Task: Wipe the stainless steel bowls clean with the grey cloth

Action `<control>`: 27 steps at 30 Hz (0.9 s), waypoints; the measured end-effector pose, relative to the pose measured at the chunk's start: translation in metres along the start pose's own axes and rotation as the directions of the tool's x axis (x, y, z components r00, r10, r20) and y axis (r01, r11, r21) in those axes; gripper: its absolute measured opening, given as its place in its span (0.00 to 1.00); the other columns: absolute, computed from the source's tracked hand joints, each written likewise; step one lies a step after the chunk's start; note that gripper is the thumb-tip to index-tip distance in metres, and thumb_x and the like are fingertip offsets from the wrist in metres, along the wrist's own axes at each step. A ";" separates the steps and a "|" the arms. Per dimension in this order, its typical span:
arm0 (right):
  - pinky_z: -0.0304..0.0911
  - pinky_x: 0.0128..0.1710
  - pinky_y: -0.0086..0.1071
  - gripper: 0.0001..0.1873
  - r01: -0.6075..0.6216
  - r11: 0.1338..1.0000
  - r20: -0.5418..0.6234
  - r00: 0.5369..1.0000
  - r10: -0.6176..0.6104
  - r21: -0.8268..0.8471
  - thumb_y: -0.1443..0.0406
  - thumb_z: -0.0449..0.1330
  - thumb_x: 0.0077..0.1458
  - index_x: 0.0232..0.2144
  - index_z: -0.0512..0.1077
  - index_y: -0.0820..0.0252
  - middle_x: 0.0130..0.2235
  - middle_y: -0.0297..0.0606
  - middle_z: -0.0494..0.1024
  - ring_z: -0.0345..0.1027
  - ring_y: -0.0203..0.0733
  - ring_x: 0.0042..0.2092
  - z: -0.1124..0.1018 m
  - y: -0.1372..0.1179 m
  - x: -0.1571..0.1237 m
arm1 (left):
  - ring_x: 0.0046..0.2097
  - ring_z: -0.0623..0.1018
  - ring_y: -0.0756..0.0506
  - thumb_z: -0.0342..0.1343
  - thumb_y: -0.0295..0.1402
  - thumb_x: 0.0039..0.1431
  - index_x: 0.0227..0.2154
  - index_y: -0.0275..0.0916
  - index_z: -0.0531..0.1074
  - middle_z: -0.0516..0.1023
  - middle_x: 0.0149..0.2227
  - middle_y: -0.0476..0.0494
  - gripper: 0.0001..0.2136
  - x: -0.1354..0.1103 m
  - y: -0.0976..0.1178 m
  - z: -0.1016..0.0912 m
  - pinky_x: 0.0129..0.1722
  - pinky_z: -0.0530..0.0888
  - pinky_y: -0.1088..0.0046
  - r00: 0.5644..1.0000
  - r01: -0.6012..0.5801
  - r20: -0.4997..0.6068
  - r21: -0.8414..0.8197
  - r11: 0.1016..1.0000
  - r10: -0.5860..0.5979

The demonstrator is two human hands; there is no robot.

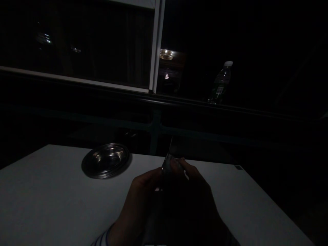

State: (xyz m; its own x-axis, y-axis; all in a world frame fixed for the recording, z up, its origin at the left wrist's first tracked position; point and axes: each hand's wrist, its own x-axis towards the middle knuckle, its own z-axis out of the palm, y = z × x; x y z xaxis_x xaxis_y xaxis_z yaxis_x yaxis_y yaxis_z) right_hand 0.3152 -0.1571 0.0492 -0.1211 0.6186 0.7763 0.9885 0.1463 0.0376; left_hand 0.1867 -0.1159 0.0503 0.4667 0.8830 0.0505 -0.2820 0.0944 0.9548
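Both hands are raised close together above the white table [58,194], in very dim light. My left hand [140,194] is closed, its thumb and fingers pressed against a thin greyish, shiny piece [167,164]. My right hand [196,188] is closed on the same piece from the other side, with its fingertips over the upper part. A narrow edge of the piece points up and away from me. Its lower part is lost in shadow behind the hands, and its kind cannot be made out.
Shiny metal dishes [106,160], seemingly stacked, rest on the table's far left part. Beyond the table runs a dark sill below a window with a white frame [155,48]. A clear bottle with a white cap [220,83] stands at right on that sill.
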 end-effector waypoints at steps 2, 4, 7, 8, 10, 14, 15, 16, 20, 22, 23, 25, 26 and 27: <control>0.67 0.31 0.30 0.12 0.032 0.998 -0.045 0.999 -0.029 0.051 0.65 0.48 0.56 0.42 0.67 0.57 0.39 0.39 0.74 0.69 0.39 0.36 0.003 -0.007 -0.003 | 0.37 0.75 0.43 0.53 0.36 0.54 0.38 0.37 0.77 0.79 0.36 0.42 0.13 0.001 -0.001 -0.003 0.38 0.69 0.70 1.000 0.003 -0.026 -0.070 0.998 -0.005; 0.68 0.33 0.32 0.14 0.051 0.997 -0.101 0.994 -0.045 0.064 0.67 0.48 0.56 0.44 0.65 0.58 0.39 0.40 0.74 0.68 0.40 0.38 0.007 -0.011 -0.004 | 0.37 0.75 0.44 0.54 0.36 0.54 0.40 0.38 0.76 0.79 0.37 0.43 0.13 0.001 -0.002 -0.004 0.39 0.69 0.70 0.999 0.001 -0.042 -0.109 0.994 -0.006; 0.68 0.32 0.35 0.16 0.062 0.998 -0.098 0.993 -0.061 0.004 0.66 0.48 0.55 0.45 0.66 0.64 0.41 0.45 0.74 0.68 0.45 0.39 0.009 -0.006 0.000 | 0.35 0.75 0.44 0.55 0.35 0.53 0.37 0.37 0.77 0.80 0.35 0.43 0.12 0.000 -0.002 -0.003 0.37 0.69 0.71 1.000 0.002 -0.025 -0.067 0.998 -0.004; 0.68 0.31 0.35 0.16 0.070 0.997 -0.081 0.994 -0.071 -0.017 0.66 0.48 0.55 0.44 0.67 0.65 0.40 0.46 0.74 0.68 0.46 0.39 0.008 -0.003 0.001 | 0.35 0.75 0.44 0.55 0.35 0.52 0.36 0.36 0.78 0.80 0.33 0.42 0.11 0.000 -0.002 -0.003 0.37 0.69 0.70 1.000 0.003 -0.017 -0.043 0.999 -0.003; 0.68 0.30 0.34 0.14 0.072 0.997 -0.036 0.997 -0.073 -0.020 0.66 0.48 0.56 0.42 0.68 0.65 0.39 0.46 0.74 0.68 0.45 0.38 0.006 0.001 0.003 | 0.34 0.75 0.44 0.55 0.35 0.52 0.35 0.36 0.78 0.80 0.33 0.42 0.11 0.000 -0.002 -0.002 0.36 0.70 0.70 1.000 0.004 -0.009 -0.027 1.000 -0.005; 0.68 0.31 0.32 0.15 0.065 0.997 -0.084 0.995 -0.060 0.049 0.66 0.49 0.55 0.45 0.66 0.61 0.40 0.43 0.73 0.67 0.42 0.37 0.010 -0.006 -0.003 | 0.35 0.75 0.46 0.55 0.36 0.53 0.38 0.38 0.77 0.79 0.35 0.44 0.12 0.002 -0.004 -0.005 0.37 0.69 0.72 0.998 -0.008 -0.066 -0.115 0.993 0.001; 0.68 0.33 0.33 0.15 0.071 0.996 -0.081 0.994 -0.067 0.055 0.67 0.50 0.55 0.46 0.65 0.61 0.40 0.42 0.73 0.67 0.42 0.39 0.012 -0.010 -0.006 | 0.35 0.75 0.46 0.55 0.36 0.53 0.38 0.38 0.77 0.79 0.35 0.45 0.12 0.002 -0.005 -0.005 0.37 0.69 0.73 0.996 -0.012 -0.091 -0.138 0.990 -0.001; 0.68 0.35 0.34 0.16 0.084 0.995 -0.073 0.994 -0.080 0.060 0.67 0.50 0.55 0.47 0.65 0.60 0.41 0.42 0.73 0.66 0.43 0.41 0.014 -0.013 -0.007 | 0.35 0.75 0.47 0.55 0.36 0.53 0.38 0.38 0.77 0.79 0.35 0.45 0.11 0.002 -0.005 -0.005 0.36 0.69 0.74 0.993 -0.018 -0.115 -0.153 0.988 0.001; 0.65 0.42 0.36 0.16 0.065 0.995 -0.006 0.998 -0.065 0.080 0.68 0.51 0.55 0.46 0.66 0.58 0.42 0.40 0.72 0.64 0.42 0.43 0.019 -0.020 -0.010 | 0.31 0.74 0.49 0.57 0.35 0.51 0.34 0.36 0.77 0.78 0.30 0.46 0.10 0.001 -0.001 -0.003 0.32 0.69 0.76 0.987 -0.025 -0.161 -0.194 0.981 -0.007; 0.64 0.41 0.36 0.15 0.062 0.995 0.022 0.998 -0.064 0.078 0.67 0.52 0.54 0.46 0.66 0.56 0.42 0.39 0.72 0.64 0.41 0.42 0.019 -0.020 -0.009 | 0.29 0.73 0.49 0.57 0.35 0.51 0.31 0.36 0.77 0.77 0.27 0.47 0.09 0.001 0.001 -0.001 0.32 0.69 0.76 0.987 -0.023 -0.161 -0.210 0.977 -0.012; 0.64 0.41 0.36 0.15 0.063 0.995 0.027 0.997 -0.065 0.075 0.67 0.53 0.54 0.46 0.66 0.56 0.42 0.39 0.72 0.64 0.41 0.42 0.019 -0.019 -0.009 | 0.29 0.73 0.49 0.57 0.34 0.51 0.29 0.35 0.77 0.77 0.26 0.47 0.08 0.001 0.001 -0.001 0.32 0.69 0.76 0.987 -0.021 -0.159 -0.215 0.976 -0.014; 0.64 0.41 0.37 0.17 0.048 0.997 0.011 0.999 -0.049 0.060 0.64 0.54 0.54 0.47 0.65 0.57 0.44 0.41 0.71 0.64 0.43 0.44 0.018 -0.015 -0.008 | 0.29 0.73 0.49 0.57 0.34 0.51 0.29 0.35 0.77 0.77 0.26 0.47 0.08 0.001 0.000 0.000 0.33 0.69 0.76 0.989 -0.018 -0.144 -0.217 0.976 -0.014; 0.64 0.41 0.37 0.18 0.042 0.998 -0.010 0.999 -0.042 0.044 0.63 0.54 0.54 0.48 0.65 0.58 0.45 0.42 0.71 0.63 0.44 0.45 0.017 -0.013 -0.007 | 0.30 0.73 0.49 0.56 0.34 0.52 0.30 0.35 0.77 0.77 0.27 0.46 0.08 0.001 0.000 0.000 0.33 0.69 0.75 0.992 -0.010 -0.126 -0.215 0.977 -0.017; 0.63 0.42 0.38 0.19 0.037 0.999 -0.029 0.999 -0.036 0.024 0.63 0.53 0.55 0.49 0.65 0.60 0.46 0.43 0.70 0.63 0.45 0.46 0.015 -0.011 -0.006 | 0.30 0.73 0.48 0.56 0.34 0.53 0.31 0.36 0.77 0.78 0.28 0.46 0.08 0.000 -0.001 -0.001 0.33 0.69 0.75 0.994 0.000 -0.103 -0.212 0.977 -0.022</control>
State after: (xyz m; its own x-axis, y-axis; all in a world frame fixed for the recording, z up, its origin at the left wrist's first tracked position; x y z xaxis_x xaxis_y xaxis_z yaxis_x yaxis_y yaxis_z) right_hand 0.3040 -0.1503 0.0346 -0.1541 0.5903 0.7924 0.9809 0.1877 0.0509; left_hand 0.1867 -0.1153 0.0493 0.3838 0.9234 -0.0015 -0.4534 0.1899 0.8708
